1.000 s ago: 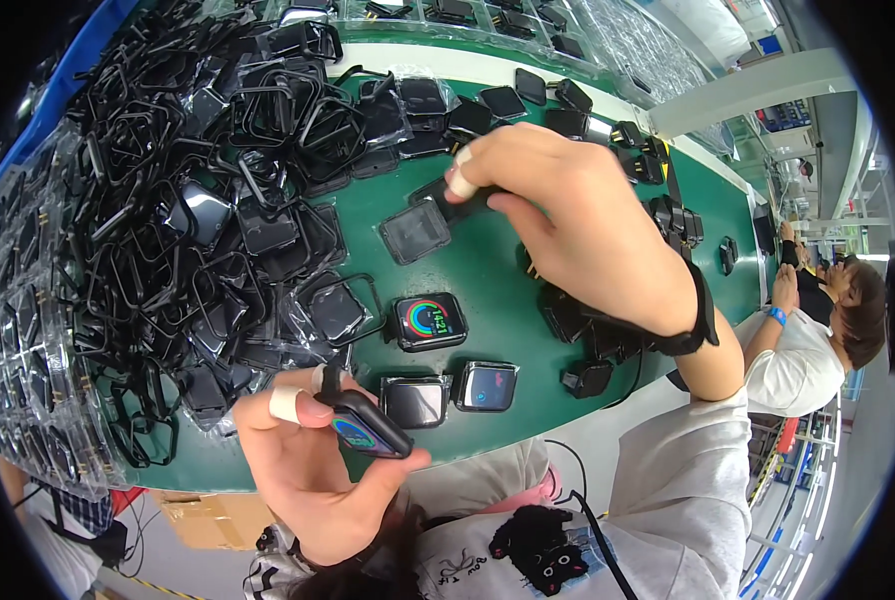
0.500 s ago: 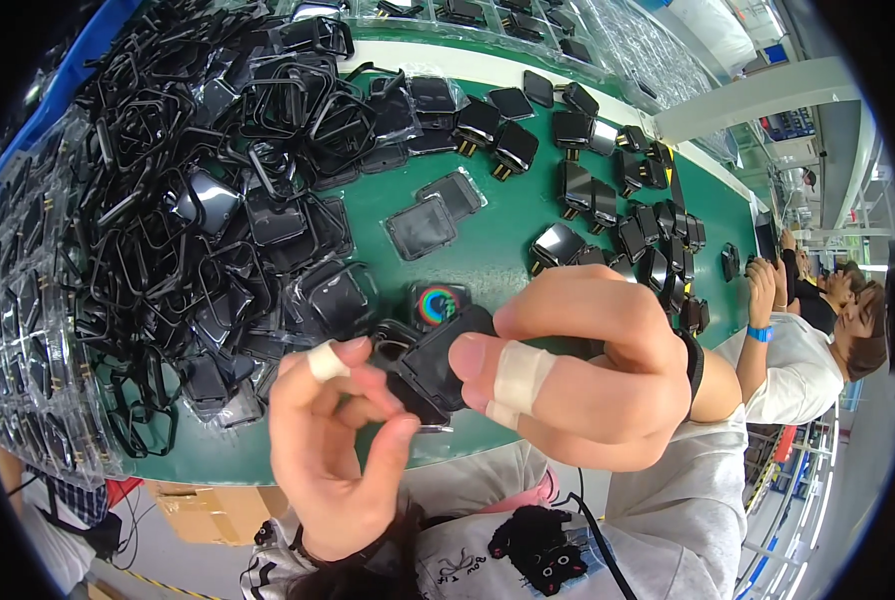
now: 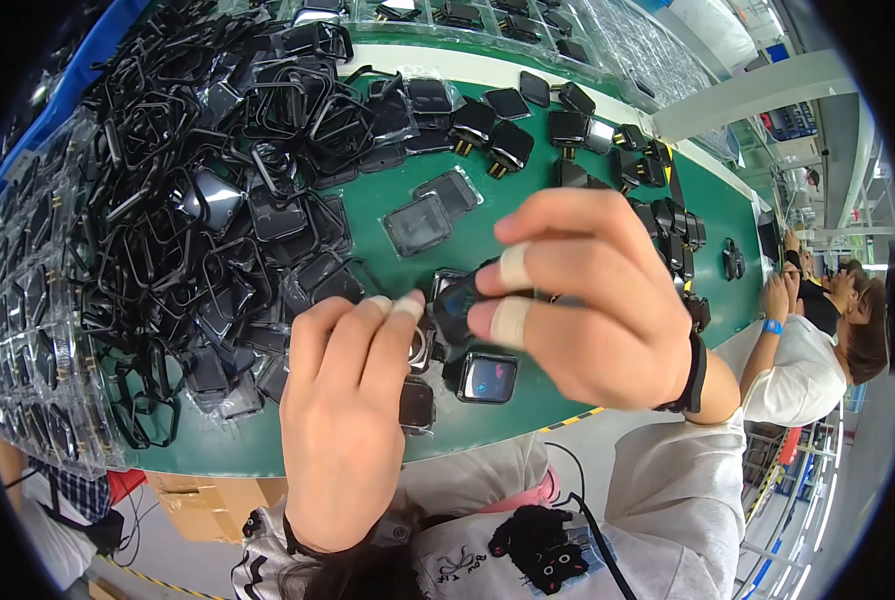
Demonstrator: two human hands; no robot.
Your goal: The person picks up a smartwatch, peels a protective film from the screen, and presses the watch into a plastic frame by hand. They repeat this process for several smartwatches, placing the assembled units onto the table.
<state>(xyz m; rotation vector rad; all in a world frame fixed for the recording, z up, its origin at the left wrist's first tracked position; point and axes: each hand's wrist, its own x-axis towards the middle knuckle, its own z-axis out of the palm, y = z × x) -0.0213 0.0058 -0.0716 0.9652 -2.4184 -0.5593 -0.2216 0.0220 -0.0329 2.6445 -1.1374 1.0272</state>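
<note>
My right hand [image 3: 598, 310], with tape on its fingers, pinches a dark square smartwatch body [image 3: 456, 308] between thumb and fingers just above the green table; motion blurs it slightly. My left hand [image 3: 343, 420], palm down and fingers close together, has its taped fingertips at a silver-rimmed watch part [image 3: 423, 348]. What those fingers grip is mostly hidden. Below my right hand lies a smartwatch [image 3: 489, 378] with its screen lit. Beside my left hand rests a dark square watch piece [image 3: 418, 404].
Black frames [image 3: 148, 230] heap up on the left, next to clear plastic trays [image 3: 33, 350]. Film-wrapped square covers [image 3: 418, 224] lie mid-table. Several black watch bodies [image 3: 511, 145] stand to the right and back. A person [image 3: 798, 350] sits farther right along the table.
My hands have moved apart from the black piece I held up. The left hand has turned palm down toward the table. The lit watch and dark square piece now show.
</note>
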